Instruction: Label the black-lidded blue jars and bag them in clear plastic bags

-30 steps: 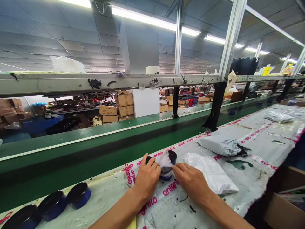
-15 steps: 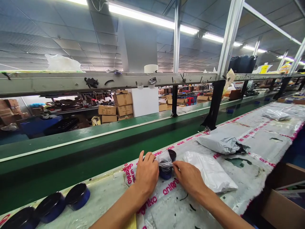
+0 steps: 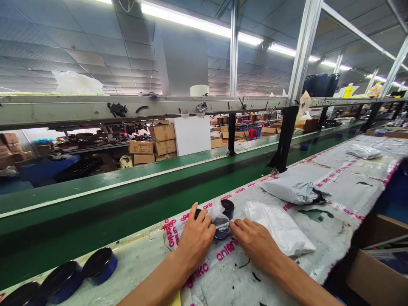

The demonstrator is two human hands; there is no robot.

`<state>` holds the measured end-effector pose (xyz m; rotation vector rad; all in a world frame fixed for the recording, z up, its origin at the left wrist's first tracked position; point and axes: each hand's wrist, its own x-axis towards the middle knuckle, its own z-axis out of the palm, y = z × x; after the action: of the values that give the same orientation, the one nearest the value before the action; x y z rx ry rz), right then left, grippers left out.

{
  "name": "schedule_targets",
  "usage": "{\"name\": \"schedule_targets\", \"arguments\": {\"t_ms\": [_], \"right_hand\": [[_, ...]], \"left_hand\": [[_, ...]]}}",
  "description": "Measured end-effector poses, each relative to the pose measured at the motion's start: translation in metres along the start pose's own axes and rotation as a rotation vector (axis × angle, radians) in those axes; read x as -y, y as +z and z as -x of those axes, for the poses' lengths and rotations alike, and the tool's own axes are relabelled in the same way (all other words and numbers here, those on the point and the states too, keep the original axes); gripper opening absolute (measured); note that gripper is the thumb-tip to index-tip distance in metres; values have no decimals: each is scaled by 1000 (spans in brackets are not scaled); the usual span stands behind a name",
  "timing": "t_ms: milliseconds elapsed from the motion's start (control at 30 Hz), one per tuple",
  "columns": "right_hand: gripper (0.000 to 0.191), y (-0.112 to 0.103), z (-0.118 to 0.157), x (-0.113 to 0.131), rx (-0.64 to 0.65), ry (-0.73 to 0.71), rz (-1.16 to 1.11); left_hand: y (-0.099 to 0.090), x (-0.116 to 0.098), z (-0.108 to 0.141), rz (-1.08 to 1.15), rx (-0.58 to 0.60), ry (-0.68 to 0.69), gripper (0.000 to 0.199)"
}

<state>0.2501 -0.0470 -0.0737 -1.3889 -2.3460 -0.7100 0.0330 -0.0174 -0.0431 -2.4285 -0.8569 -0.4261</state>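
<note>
Clear film (image 3: pixel 219 222) lies over a blue container (image 3: pixel 222 235) at six o'clock, between two bare hands.
The right hand (image 3: pixel 255 238) pinches the film's edge; the left hand (image 3: pixel 196 236) is against the film, its grip hidden, so I cannot tell. Black-topped round containers (image 3: pixel 100 265) stand at eight o'clock, contents unseen; an open carton (image 3: pixel 376 274) at four o'clock holds unclear items.
</note>
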Motion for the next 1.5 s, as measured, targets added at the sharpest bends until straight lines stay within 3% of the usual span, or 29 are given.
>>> {"name": "schedule_targets", "arguments": {"t_ms": [233,467,600,767,933,1033,1233,1400,1500], "right_hand": [[37,4,9,-1,-22,-102,64],[19,4,-3,9,95,-81,-6],[14,-9,-16,5,152,-28,-156],[19,-28,-18,3,170,228,-340],[29,-39,-23,-6,133,458,-453],[26,-49,-31,-16,79,545,-458],[22,-54,-28,-22,49,569,-426],[33,-55,-21,-26,-7,642,-451],[41,-58,-18,-24,-37,522,-532]], "left_hand": [[-1,1,6,-109,-73,117,17],[3,0,0,-118,44,150,16],[4,1,-6,102,56,12,14],[-7,-5,-13,207,35,-142,10],[-24,-6,-25,261,11,-367,15],[-31,-4,-33,272,15,-435,18],[-34,-10,-33,305,45,-460,23],[-37,-13,-34,358,45,-482,21],[-40,-13,-37,394,44,-491,21]]}}
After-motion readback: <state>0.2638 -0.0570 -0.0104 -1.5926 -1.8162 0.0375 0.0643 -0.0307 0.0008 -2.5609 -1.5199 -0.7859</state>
